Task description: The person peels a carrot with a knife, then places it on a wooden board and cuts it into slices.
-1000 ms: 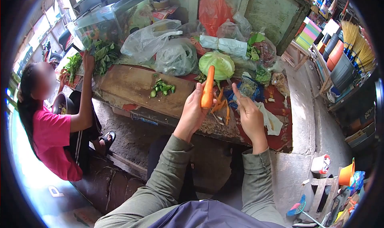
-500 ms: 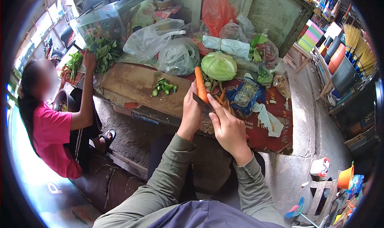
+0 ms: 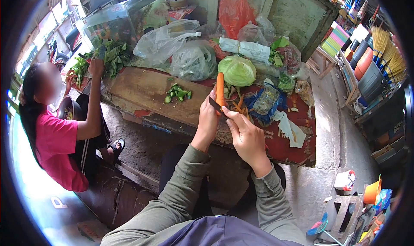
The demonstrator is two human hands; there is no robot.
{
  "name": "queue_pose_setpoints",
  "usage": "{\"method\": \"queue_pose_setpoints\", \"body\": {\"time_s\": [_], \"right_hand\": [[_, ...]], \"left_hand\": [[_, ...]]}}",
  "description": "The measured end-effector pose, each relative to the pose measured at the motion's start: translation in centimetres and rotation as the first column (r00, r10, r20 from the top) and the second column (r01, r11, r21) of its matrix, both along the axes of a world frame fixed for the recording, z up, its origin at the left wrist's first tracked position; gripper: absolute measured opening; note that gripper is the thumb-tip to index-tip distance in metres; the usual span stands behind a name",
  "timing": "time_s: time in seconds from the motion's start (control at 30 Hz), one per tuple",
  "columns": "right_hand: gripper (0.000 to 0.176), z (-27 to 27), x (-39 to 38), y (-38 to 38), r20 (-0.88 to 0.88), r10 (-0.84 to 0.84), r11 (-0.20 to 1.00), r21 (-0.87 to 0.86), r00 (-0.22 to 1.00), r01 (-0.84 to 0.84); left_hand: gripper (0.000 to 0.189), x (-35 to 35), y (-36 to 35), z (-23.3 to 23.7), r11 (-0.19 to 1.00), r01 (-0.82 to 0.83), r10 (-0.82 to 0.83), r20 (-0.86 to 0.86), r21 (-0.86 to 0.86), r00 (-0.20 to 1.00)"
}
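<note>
Between my hands an orange carrot (image 3: 220, 89) points away from me, over the table's near edge. My left hand (image 3: 208, 120) is closed around its lower part. A dark knife blade (image 3: 214, 104) lies across the carrot, and my right hand (image 3: 245, 133) grips the knife, its handle mostly hidden by the fingers. Orange peelings (image 3: 240, 106) lie on the table just beyond my right hand. Right behind the carrot's tip sits a pale green cabbage (image 3: 237, 71). Cut green pieces (image 3: 177, 93) are heaped on the wooden board (image 3: 138, 90) to the left.
Plastic bags (image 3: 192, 60) and a red bag (image 3: 236, 13) crowd the table's back. A blue net bundle (image 3: 266, 102) and white paper (image 3: 291, 129) lie right. At the left, a person in a pink shirt (image 3: 58, 138) handles leafy greens (image 3: 114, 58). Brooms (image 3: 381, 43) stand far right.
The carrot has shifted slightly and stands a little more upright. The knife blade has moved slightly, to a steeper angle across it. The other person's raised hand has shifted slightly.
</note>
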State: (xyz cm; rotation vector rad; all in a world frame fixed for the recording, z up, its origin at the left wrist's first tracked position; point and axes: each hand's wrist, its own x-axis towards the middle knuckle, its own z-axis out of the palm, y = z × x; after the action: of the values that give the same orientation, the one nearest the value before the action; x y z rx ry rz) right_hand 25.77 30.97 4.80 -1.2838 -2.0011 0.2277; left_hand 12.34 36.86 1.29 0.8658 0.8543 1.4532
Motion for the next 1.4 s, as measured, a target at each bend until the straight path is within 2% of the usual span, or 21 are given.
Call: {"method": "queue_pose_setpoints", "body": {"time_s": [0.07,0.13,0.23,0.33,0.47,0.53,0.77,0.83,0.97,1.03,1.17,1.27,1.33,1.4], "right_hand": [[0.040,0.2,0.0,-0.1,-0.040,0.016,1.000,-0.001,0.999,-0.016],[0.041,1.2,-0.2,-0.4,-0.073,-0.020,0.986,-0.166,0.997,0.008],[0.041,1.4,0.1,-0.4,-0.022,-0.014,0.972,-0.236,1.000,0.009],[0.041,0.8,0.0,-0.2,-0.016,-0.025,0.986,-0.164,1.000,0.022],[0.040,0.1,0.3,0.4,-0.054,-0.029,0.983,-0.182,0.998,0.019],[0.039,-0.7,0.4,0.9,-0.136,-0.014,0.998,-0.063,0.991,0.005],[0.051,-0.1,0.7,0.9,-0.107,-0.095,0.989,-0.125,0.990,0.081],[0.055,-0.1,1.7,1.4,-0.142,-0.099,0.965,-0.254,0.985,0.061],[0.054,0.1,2.1,1.4,-0.147,-0.073,0.976,-0.213,0.986,0.040],[0.053,0.2,1.9,0.9,-0.139,-0.056,0.970,-0.241,0.989,0.021],[0.051,1.0,1.7,0.6,-0.076,-0.033,0.960,-0.280,0.997,0.011],[0.049,0.8,1.8,1.0,-0.031,-0.042,0.975,-0.220,0.999,0.035],[0.049,0.4,2.0,1.4,-0.020,-0.072,0.984,-0.167,0.997,0.068],[0.049,0.6,2.3,1.7,-0.012,-0.084,0.981,-0.175,0.996,0.081]], "left_hand": [[0.052,0.0,0.0,0.2,1.000,0.003,-0.003,-0.045,0.013,0.999],[0.054,-0.1,0.1,0.2,0.999,0.026,-0.026,0.021,0.040,0.999],[0.053,0.1,0.2,0.2,0.996,0.023,-0.026,0.028,0.085,0.999],[0.052,0.3,-0.2,1.0,0.999,0.035,-0.036,0.041,0.040,0.999],[0.051,0.4,-0.4,1.3,0.997,0.066,-0.068,0.033,0.046,0.997],[0.049,0.6,-0.5,1.4,0.993,0.084,-0.084,0.003,0.079,0.996],[0.050,0.4,0.4,-1.1,0.982,0.164,-0.167,0.029,0.092,0.985],[0.049,0.4,0.0,-1.0,0.971,0.235,-0.237,0.045,0.030,0.971],[0.048,0.8,-0.4,0.3,0.977,0.214,-0.214,0.086,0.004,0.973],[0.047,1.1,-0.5,1.4,0.994,0.113,-0.109,0.203,-0.009,0.973],[0.049,0.5,-0.2,1.0,0.994,0.108,-0.112,0.152,0.035,0.982],[0.044,0.5,-0.3,1.0,0.992,0.122,-0.123,0.147,0.017,0.982],[0.037,0.3,-0.2,0.6,0.981,0.193,-0.188,0.167,-0.012,0.968],[0.035,0.5,-0.4,0.8,0.981,0.193,-0.187,0.182,-0.016,0.965]]}}
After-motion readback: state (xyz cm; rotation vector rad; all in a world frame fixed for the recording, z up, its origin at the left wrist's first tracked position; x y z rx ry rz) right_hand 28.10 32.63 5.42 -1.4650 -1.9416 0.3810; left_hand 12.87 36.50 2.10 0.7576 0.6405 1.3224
